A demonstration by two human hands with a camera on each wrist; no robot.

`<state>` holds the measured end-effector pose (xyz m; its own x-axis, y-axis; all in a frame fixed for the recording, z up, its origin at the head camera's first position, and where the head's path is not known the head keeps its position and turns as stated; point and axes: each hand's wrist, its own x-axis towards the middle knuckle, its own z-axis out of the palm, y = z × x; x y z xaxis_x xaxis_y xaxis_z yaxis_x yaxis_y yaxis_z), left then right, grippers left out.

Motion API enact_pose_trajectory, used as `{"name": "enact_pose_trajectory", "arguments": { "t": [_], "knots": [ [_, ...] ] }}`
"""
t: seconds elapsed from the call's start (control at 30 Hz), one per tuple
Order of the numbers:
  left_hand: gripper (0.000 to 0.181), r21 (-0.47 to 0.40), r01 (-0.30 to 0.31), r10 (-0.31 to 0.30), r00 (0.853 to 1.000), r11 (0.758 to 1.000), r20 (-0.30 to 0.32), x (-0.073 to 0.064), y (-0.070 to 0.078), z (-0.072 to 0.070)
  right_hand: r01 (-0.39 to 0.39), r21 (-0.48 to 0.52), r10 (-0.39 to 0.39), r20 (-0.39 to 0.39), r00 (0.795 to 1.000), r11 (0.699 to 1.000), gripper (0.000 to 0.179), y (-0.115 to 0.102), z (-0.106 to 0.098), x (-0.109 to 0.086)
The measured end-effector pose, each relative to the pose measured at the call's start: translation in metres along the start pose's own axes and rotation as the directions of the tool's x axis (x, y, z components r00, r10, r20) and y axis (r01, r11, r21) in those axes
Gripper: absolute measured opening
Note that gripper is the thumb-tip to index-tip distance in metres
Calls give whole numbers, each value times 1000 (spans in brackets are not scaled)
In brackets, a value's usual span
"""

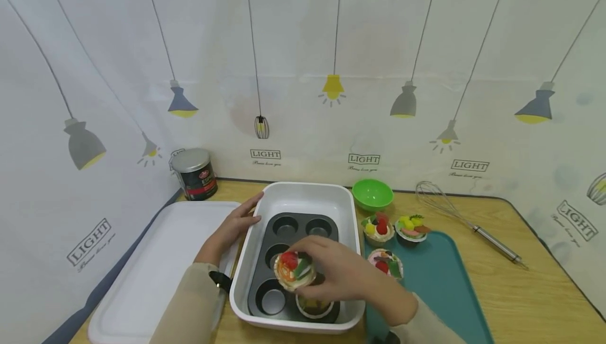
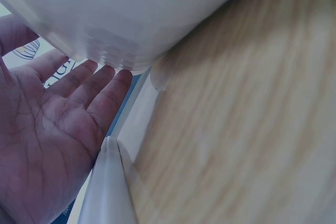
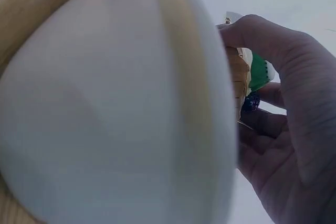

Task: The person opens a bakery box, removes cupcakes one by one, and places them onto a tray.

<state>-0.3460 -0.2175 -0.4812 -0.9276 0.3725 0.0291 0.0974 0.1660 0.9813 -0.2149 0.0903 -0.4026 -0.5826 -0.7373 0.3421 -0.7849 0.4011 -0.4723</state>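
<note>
My right hand [image 1: 343,273] pinches a cupcake [image 1: 293,271] topped with red, orange and green pieces. In the right wrist view, the cupcake [image 3: 239,74] shows its pale wrapper between thumb and fingers. Below it, a dark muffin pan [image 1: 301,228] lies inside a deep white dish [image 1: 243,291]. A brown-topped cupcake [image 1: 314,309] occupies the pan's front right cup, partly hidden by my right hand. My left hand [image 1: 233,229] rests against the dish's left side; in the left wrist view its extended fingertips touch the outer wall of the dish [image 2: 131,19].
Three decorated cupcakes [image 1: 377,228] stand right of the dish, by a teal tray [image 1: 435,286]. Behind them is a green bowl [image 1: 372,195]; farther right lies a whisk [image 1: 492,241]. On the left are a white tray [image 1: 147,270] and a dark can [image 1: 195,175] near the wall.
</note>
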Motion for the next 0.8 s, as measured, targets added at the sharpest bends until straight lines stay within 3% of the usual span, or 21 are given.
{"name": "enact_pose_trajectory", "arguments": {
  "t": [0.17,0.33,0.8],
  "knots": [
    [67,-1,-17,17,1000,1000,2,0,-1,-2,18,16,-18,-31,999,1000,61,3,-9,-4],
    [66,-19,-22,22,1000,1000,9,0,-3,-3,-18,16,19,-33,999,1000,61,5,-21,-12],
    [65,-8,2,-2,1000,1000,-1,0,-1,1,-99,-22,94,-155,983,995,61,37,-49,-64]
  ]
}}
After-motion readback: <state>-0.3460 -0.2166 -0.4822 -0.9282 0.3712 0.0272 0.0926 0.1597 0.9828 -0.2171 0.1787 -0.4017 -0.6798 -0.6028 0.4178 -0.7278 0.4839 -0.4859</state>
